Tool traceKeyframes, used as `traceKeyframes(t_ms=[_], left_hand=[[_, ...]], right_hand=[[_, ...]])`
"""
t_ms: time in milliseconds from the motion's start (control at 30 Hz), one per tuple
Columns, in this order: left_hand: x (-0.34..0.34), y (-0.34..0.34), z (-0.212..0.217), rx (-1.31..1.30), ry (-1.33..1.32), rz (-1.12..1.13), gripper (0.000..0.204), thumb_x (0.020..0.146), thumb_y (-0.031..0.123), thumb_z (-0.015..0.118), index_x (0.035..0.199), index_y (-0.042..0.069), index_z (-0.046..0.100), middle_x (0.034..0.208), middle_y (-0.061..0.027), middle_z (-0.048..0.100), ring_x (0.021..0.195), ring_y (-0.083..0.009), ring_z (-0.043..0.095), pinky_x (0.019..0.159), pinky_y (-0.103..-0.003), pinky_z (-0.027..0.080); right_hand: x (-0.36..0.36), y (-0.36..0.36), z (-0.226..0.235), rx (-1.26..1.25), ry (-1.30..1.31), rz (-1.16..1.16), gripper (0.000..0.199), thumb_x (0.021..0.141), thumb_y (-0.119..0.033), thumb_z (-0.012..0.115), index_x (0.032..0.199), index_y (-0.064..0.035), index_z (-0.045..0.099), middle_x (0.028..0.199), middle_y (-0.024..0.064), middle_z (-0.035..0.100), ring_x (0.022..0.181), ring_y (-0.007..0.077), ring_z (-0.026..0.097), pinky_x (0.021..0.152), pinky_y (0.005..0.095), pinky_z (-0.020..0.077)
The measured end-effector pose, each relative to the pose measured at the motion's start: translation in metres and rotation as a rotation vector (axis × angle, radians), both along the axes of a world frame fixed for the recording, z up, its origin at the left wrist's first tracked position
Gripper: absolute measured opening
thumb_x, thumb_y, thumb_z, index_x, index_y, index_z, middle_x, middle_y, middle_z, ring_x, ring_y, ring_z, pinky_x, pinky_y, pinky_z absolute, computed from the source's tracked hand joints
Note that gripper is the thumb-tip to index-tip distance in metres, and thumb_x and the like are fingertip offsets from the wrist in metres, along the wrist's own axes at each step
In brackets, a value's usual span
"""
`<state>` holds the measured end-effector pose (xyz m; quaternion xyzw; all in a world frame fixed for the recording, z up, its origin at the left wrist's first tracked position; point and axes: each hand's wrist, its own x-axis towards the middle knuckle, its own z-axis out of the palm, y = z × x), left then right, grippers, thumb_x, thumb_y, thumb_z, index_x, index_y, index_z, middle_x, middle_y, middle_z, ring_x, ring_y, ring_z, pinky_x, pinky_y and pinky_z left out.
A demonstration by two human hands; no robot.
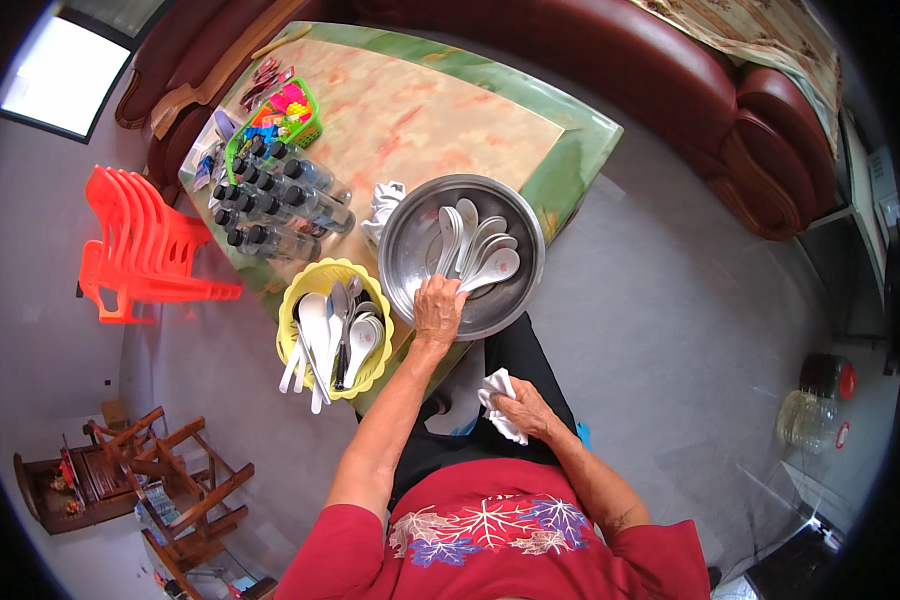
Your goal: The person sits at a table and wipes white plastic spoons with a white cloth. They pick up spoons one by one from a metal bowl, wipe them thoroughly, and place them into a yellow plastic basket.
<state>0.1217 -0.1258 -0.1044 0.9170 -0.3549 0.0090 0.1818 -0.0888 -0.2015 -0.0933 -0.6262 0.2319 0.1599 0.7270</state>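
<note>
My left hand (437,313) reaches over the near rim of a steel basin (397,245), fingers closed at the handle ends of white soup spoons (496,266). The spoons lie fanned out in the basin, bowls pointing away from me; how many handles are within my fingers is hidden. Over my lap, my right hand (530,409) is closed around a crumpled white cloth (501,404). Left of the basin, a yellow scalloped basket (287,312) holds white ladles (314,318), metal spoons and more white soup spoons.
The basin and basket stand at the near edge of a marble-patterned table (420,110). Several black-capped bottles (285,200) crowd its left side, near a green basket (316,127) of colourful items. A white cloth bundle (384,203) touches the basin. Stacked orange chairs (150,245) stand left.
</note>
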Motion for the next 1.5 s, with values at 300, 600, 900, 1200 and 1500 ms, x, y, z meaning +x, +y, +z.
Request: traceKeyframes(t_ms=[300, 600, 900, 1200, 1500], left_hand=[[-0.004, 0.002, 0.021, 0.038, -0.06, -0.021, 0.023, 0.073, 0.012, 0.068, 0.089, 0.002, 0.055, 0.083, -0.0141, 0.057, 0.079, -0.0318, 0.057, 0.072, -0.041, 0.044], [0.002, 0.003, 0.002, -0.069, 0.272, 0.033, 0.016, 0.082, 0.003, 0.046, 0.095, -0.003, 0.041, 0.087, -0.0279, 0.053, 0.081, -0.0449, 0.056, 0.071, -0.052, 0.046], [-0.009, 0.017, 0.035, -0.059, -0.169, -0.008, 0.028, 0.084, 0.002, 0.046, 0.111, -0.002, 0.045, 0.079, -0.0228, 0.061, 0.063, -0.0413, 0.058, 0.057, -0.047, 0.048], [-0.05, 0.055, 0.065, -0.834, 1.045, 0.481, 0.026, 0.095, 0.021, 0.039, 0.099, 0.0, 0.053, 0.068, -0.0053, 0.058, 0.049, -0.0076, 0.05, 0.045, -0.019, 0.038], [-0.117, 0.05, 0.11, -1.034, 1.083, 0.432, 0.028, 0.095, 0.019, 0.04, 0.103, -0.004, 0.054, 0.059, 0.0009, 0.041, 0.049, -0.0057, 0.037, 0.043, -0.02, 0.031]], right_hand=[[0.003, -0.004, -0.001, 0.051, 0.008, -0.008, 0.02, 0.081, -0.018, 0.05, 0.092, -0.0023, 0.057, 0.075, 0.0064, 0.061, 0.067, 0.0158, 0.058, 0.064, 0.0318, 0.0471], [0.001, -0.004, -0.002, 0.096, -0.001, -0.039, 0.017, 0.08, -0.017, 0.05, 0.087, -0.0026, 0.056, 0.072, 0.0043, 0.059, 0.064, 0.0129, 0.055, 0.06, 0.0299, 0.0458], [-0.001, -0.001, 0.01, 0.139, 0.017, -0.079, 0.016, 0.081, -0.018, 0.051, 0.085, -0.0033, 0.057, 0.071, 0.0032, 0.059, 0.061, 0.0116, 0.055, 0.056, 0.0286, 0.0449], [0.015, -0.001, 0.039, 0.136, -0.095, -0.297, 0.026, 0.079, -0.017, 0.056, 0.1, -0.0021, 0.056, 0.081, 0.0034, 0.059, 0.069, 0.0112, 0.055, 0.062, 0.0272, 0.0463], [0.108, -0.001, 0.072, -0.994, -0.804, -0.392, 0.031, 0.073, -0.002, 0.058, 0.104, -0.0004, 0.055, 0.105, 0.0166, 0.048, 0.096, 0.0334, 0.047, 0.084, 0.0382, 0.0418]])
